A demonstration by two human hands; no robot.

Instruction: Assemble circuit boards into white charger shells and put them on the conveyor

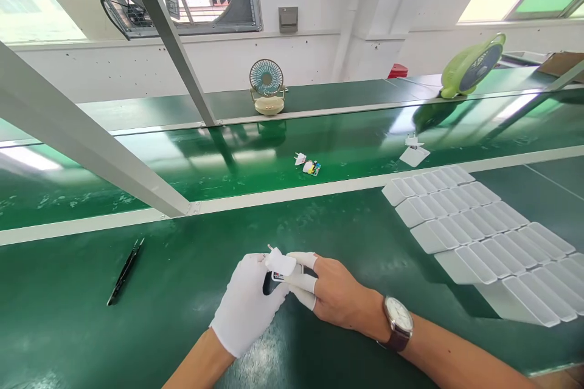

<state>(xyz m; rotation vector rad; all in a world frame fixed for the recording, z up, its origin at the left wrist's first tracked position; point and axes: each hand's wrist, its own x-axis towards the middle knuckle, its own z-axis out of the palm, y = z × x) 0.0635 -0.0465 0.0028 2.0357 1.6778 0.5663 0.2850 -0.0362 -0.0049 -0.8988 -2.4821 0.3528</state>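
My left hand (246, 304) wears a white glove and my right hand (335, 292) has white finger cots and a wristwatch. Together they pinch a small white charger plug part (280, 263) with metal prongs sticking up at its left end, held just above the green work surface (182, 292). Both hands' fingers are curled round the part. A small circuit board seems to sit inside it, mostly hidden by the fingers.
Black tweezers (125, 271) lie to the left. Overlapping rows of white plastic shells (483, 237) spread at the right. On the green conveyor belt (228, 164) lie a loose plug and board (308, 164) and another white part (414, 152). Two desk fans (267, 86) (472, 65) stand beyond.
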